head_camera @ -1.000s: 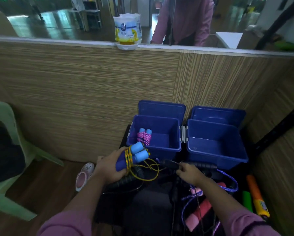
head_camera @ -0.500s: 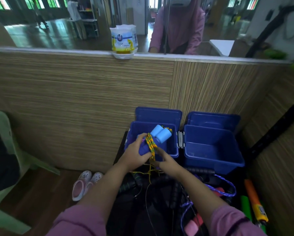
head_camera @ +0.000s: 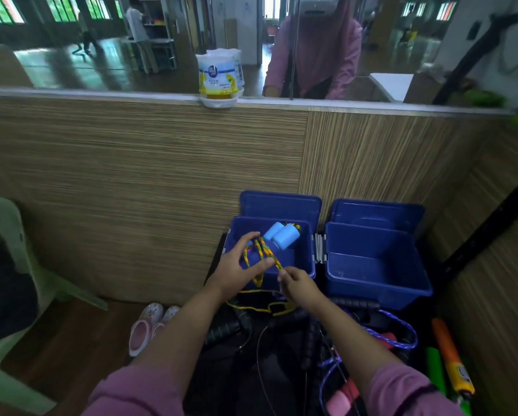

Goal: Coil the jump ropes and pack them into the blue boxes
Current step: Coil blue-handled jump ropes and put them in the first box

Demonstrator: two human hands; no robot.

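Left hand (head_camera: 236, 273) fingers spread, steadying the rope coil (head_camera: 263, 253) above the left blue box (head_camera: 304, 267); right hand (head_camera: 298, 285) fingers pinch its trailing rope, likely to tuck it in.

Two open blue boxes are set side by side against a wood-grain wall, the left box (head_camera: 299, 265) and the right box (head_camera: 374, 265). A rope (head_camera: 265, 250) of yellow-green cord with light blue handles (head_camera: 281, 235) is held over the left box. The cord is looped across the spread fingers of the left hand (head_camera: 236, 271) and pinched by the right hand (head_camera: 299, 285). More ropes (head_camera: 395, 328) are piled below. Pink shoes (head_camera: 149, 325) are seen on the floor.
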